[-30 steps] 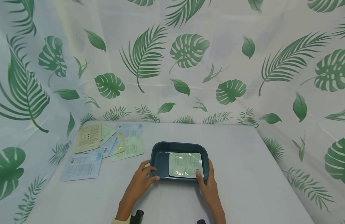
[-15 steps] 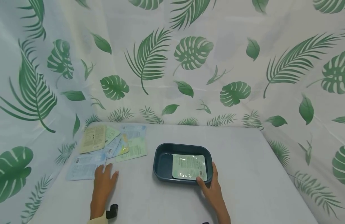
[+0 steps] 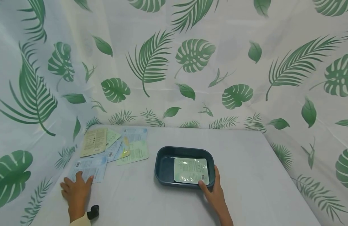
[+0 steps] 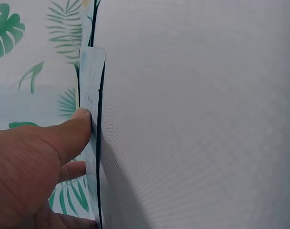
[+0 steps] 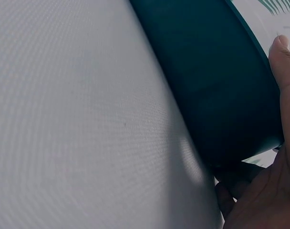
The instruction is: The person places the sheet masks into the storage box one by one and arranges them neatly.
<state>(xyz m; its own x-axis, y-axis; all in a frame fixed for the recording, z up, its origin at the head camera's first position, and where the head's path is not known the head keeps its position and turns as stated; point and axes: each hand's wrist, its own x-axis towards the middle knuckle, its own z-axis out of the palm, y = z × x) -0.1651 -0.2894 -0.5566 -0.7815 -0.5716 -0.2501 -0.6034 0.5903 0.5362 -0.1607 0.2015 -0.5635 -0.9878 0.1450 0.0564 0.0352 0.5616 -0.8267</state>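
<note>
Left hand (image 3: 77, 191) spreads on lower-left blue packet (image 3: 92, 164); right hand (image 3: 214, 192) grips lower-centre tray (image 3: 166, 169). Pressing flat might skid the packet.

The head camera looks forward and down over the white, finely textured desk (image 3: 129, 197). Close in, the left wrist camera sees the pale-blue, flat rectangular packet (image 4: 91, 78) nearly edge-on; the right faces the dark-teal, rounded-rectangular tray (image 5: 207, 71) from outside. Packet, tray and desk also show from the head.

Dark teal tray (image 3: 166, 169), white backdrop (image 3: 174, 67) (green-leaf patterned)
</note>
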